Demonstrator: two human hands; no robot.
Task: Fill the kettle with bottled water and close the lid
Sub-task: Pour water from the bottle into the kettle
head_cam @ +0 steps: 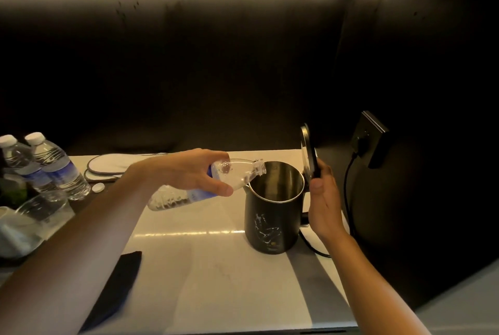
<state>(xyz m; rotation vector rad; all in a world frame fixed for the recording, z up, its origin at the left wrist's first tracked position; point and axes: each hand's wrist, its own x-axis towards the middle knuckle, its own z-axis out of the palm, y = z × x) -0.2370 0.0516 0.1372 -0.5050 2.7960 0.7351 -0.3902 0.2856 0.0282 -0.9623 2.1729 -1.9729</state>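
Observation:
A black kettle (271,222) with a steel inside stands on the white counter (205,267), right of centre. Its lid (308,151) is swung up on the right side. My right hand (324,199) is at the kettle's handle, its fingers behind the raised lid. My left hand (189,170) grips a clear uncapped water bottle (237,172), which lies almost level. The bottle's mouth reaches over the kettle's left rim, and water sits in its neck. No stream shows in the dim light.
Two capped water bottles (54,167) stand at the far left beside a loose white cap (98,187) and a glass (46,208). A dark flat object (118,283) lies near the front edge. The kettle's cord (347,194) runs to a wall socket (368,137) at the right.

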